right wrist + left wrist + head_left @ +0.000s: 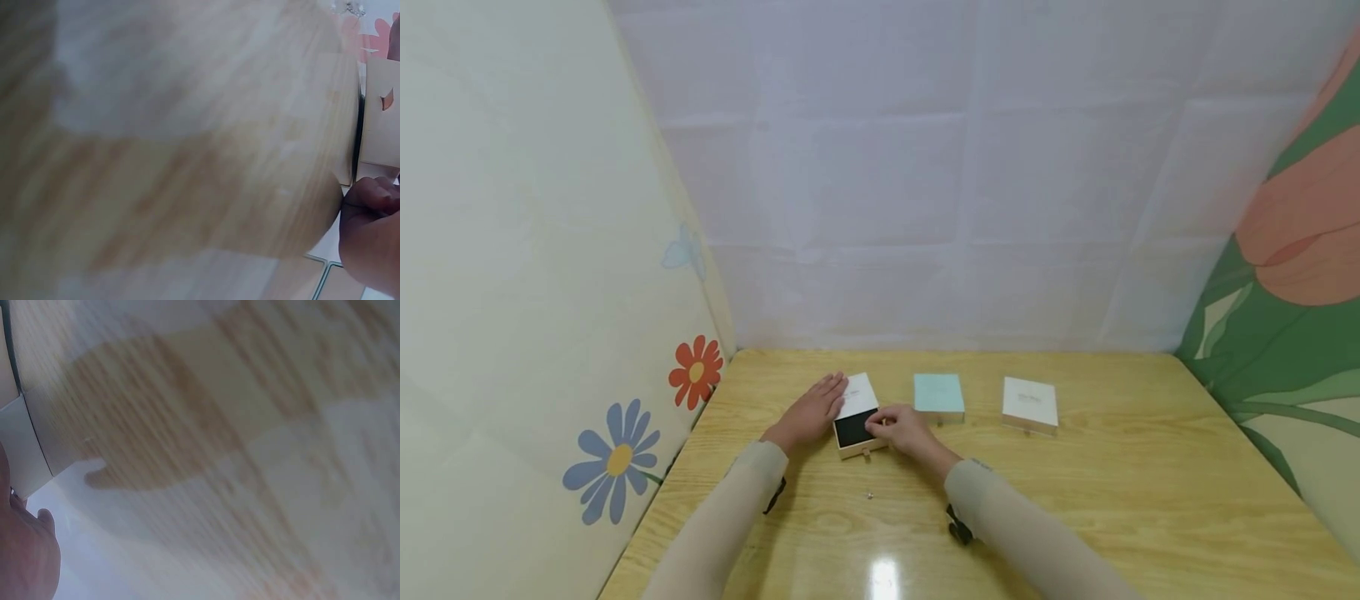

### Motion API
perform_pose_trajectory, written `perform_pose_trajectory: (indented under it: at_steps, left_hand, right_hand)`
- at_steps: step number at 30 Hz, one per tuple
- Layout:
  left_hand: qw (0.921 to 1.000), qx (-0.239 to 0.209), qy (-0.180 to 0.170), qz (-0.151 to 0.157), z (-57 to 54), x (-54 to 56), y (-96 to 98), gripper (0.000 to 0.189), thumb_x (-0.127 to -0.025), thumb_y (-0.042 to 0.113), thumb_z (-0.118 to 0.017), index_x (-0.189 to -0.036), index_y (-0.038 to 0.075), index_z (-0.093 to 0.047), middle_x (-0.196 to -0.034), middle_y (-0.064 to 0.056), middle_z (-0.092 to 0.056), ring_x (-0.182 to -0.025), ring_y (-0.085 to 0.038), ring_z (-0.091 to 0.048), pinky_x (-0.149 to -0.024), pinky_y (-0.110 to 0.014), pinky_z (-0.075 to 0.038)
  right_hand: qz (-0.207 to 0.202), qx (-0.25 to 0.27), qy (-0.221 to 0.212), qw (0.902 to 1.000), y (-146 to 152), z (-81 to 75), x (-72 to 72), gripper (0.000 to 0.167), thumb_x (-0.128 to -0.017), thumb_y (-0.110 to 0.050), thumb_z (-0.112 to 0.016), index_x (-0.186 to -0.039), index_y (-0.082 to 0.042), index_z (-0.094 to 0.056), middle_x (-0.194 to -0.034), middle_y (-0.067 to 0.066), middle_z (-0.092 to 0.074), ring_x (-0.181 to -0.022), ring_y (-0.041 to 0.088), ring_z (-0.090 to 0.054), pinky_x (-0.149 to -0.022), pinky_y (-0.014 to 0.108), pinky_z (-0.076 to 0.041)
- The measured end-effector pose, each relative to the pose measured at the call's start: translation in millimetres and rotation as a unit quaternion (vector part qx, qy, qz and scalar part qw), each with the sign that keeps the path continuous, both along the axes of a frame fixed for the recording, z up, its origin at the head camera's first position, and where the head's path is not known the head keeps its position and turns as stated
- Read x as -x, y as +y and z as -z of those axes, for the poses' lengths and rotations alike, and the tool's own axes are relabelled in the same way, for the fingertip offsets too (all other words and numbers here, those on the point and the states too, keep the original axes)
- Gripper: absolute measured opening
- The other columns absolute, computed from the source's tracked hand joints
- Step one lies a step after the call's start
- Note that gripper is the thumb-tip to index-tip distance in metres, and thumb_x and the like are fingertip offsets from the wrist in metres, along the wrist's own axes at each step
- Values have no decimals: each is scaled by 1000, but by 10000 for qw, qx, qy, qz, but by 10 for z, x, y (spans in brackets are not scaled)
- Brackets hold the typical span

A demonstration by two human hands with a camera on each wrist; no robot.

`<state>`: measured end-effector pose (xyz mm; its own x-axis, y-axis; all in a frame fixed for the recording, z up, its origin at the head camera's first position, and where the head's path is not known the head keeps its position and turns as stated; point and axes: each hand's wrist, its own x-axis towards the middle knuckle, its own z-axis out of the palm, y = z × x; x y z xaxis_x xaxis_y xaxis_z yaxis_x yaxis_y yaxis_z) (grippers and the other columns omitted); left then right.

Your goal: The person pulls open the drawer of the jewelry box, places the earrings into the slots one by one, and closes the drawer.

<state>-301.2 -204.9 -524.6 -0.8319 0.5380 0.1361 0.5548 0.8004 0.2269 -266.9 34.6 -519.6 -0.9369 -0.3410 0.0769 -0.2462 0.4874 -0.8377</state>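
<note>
A white slide-out box (pixel 857 395) stands at the left of the wooden table, its drawer (pixel 862 451) pulled out towards me and showing a black lining (pixel 853 428). My left hand (pixel 808 412) rests along the left side of the box sleeve with its fingers extended. Over the drawer's right side is my right hand (pixel 910 429), thumb and fingers brought together with the tips at the black lining. Its fingers (pixel 378 194) look curled in the right wrist view; whether they pinch something I cannot tell. A tiny shiny piece (pixel 870 496) lies on the table in front of the drawer.
A mint-green box (pixel 938 392) stands right of the open one, and another white box (pixel 1030 402) is farther right. Both look closed. A white cloth backdrop (pixel 962 208) hangs behind the table (pixel 1112 483), with flower-printed panels at both sides.
</note>
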Motion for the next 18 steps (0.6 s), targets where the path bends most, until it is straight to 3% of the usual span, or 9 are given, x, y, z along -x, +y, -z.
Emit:
perform_pose_trajectory:
  at_steps: [5, 12, 18]
  left_hand:
    - [9999, 88, 29, -51, -28, -4, 19, 55, -113, 29, -28, -159, -1, -26, -165, -19, -25, -153, -38, -22, -126, -50, -19]
    - [9997, 208, -26, -83, -28, 3, 9, 56, -113, 30, -29, -160, 1, -23, -167, -17, -22, -154, -35, -20, -127, -48, -18]
    - [9996, 84, -93, -242, 13, -2, 18, 56, -113, 33, -26, -161, 3, -23, -167, -13, -22, -155, -31, -19, -127, -45, -18]
  right_hand:
    - [89, -106, 82, 9999, -1, -8, 1, 12, -93, -21, -75, -97, -12, -81, -108, 4, -73, -84, 11, -56, -71, 26, -49]
    - [5, -246, 243, 9994, -5, 5, -2, 9, -92, -17, -75, -95, -11, -80, -74, -2, -60, -63, 10, -48, -55, 22, -40]
    - [68, -449, 398, 9982, -21, 25, -11, 10, -91, -16, -75, -98, -11, -79, -66, -5, -52, -58, 9, -45, -51, 22, -38]
